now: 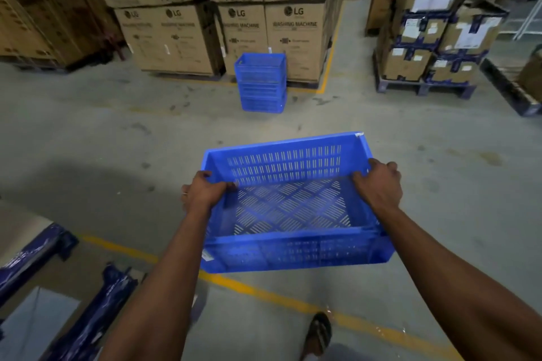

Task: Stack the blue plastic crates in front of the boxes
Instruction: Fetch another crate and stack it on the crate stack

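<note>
Crate (293, 205) is hanging in the air in front of me, empty and open side up, and I am carrying it with both hands over bare concrete, well apart from the stack (261, 82) that is standing just in front of the boxes (223, 35). My left hand (202, 192) is closing over the left rim, thumb lying inside against the wall and fingers wrapping outside; my right hand (378, 184) is doing the same on the right rim, so both are clamping the crate and nothing else. My arms are reaching forward, nearly straight, elbows low, wrists bending slightly inward, and the crate is tipping a little so its far wall is riding higher than the near one. To do this step well, I am thinking I should be keeping the crate level and square to the stack as I am walking, since the stack's long side looks turned differently from how I am holding mine; I would likely need to be rotating it before lowering. I am judging the stack to be several crates tall already, so I should be lifting clear of its top rim and settling down straight, not sliding in from the side, which could be nudging the pile against the boxes. A yellow line (264, 293) is crossing the floor beneath me, and my foot (318, 334) is stepping beside it.
</note>
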Action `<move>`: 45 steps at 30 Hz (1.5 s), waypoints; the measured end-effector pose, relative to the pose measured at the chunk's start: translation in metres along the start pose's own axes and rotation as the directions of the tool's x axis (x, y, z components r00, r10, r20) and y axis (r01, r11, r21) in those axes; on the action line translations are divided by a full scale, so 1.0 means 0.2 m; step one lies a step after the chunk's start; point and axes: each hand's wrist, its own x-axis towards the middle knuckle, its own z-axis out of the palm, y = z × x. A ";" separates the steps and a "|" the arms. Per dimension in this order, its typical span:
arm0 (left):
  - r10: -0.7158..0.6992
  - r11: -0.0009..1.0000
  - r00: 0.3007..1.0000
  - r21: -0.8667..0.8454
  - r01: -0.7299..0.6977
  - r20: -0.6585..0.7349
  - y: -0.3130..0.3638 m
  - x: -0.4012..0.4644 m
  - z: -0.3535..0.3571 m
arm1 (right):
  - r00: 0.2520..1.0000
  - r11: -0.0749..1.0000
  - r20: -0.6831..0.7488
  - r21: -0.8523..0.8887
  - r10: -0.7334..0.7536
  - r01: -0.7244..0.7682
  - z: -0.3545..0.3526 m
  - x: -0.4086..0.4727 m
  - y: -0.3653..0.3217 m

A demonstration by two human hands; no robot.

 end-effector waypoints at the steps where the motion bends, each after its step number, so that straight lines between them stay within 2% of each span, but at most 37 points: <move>1: -0.021 1.000 1.000 -0.007 0.020 -0.011 0.00 0.08 -0.01 | 1.000 1.000 0.002 0.004 -0.003 0.003 0.06 0.05 -0.05; 5: -0.084 0.996 0.995 -0.031 0.083 -0.059 -0.07 0.50 0.05 | 0.999 0.994 0.021 0.107 0.025 -0.027 0.33 0.25 -0.22; 8: -0.121 0.993 0.988 -0.030 0.118 -0.091 -0.03 0.61 0.01 | 0.995 0.982 0.055 0.166 0.087 -0.095 0.54 0.40 -0.37; 12: -0.193 0.981 0.968 -0.056 0.186 -0.158 -0.11 0.93 -0.02 | 0.982 0.962 0.150 0.227 0.116 -0.149 0.82 0.57 -0.57; 19: -0.260 0.966 0.954 -0.040 0.257 -0.151 -0.03 1.39 -0.07 | 0.963 0.970 0.236 0.170 0.128 -0.171 1.25 0.89 -0.97; 26: -0.327 0.944 0.942 -0.064 0.322 -0.075 -0.12 2.28 -0.03 | 0.969 0.980 0.204 0.114 0.139 -0.165 1.75 1.25 -1.48; 34: -0.264 0.964 0.964 -0.037 0.263 -0.038 0.24 3.05 -0.16 | 0.970 0.967 0.179 0.162 0.167 -0.196 2.12 1.65 -2.02; 39: -0.218 0.975 0.975 -0.045 0.216 -0.051 0.49 3.59 -0.07 | 0.957 0.960 0.191 0.136 0.219 -0.247 2.35 2.00 -2.28; 45: -0.205 0.978 0.972 -0.058 0.199 -0.115 0.82 4.28 0.16 | 0.937 0.942 0.201 0.123 0.284 -0.312 2.63 2.62 -2.49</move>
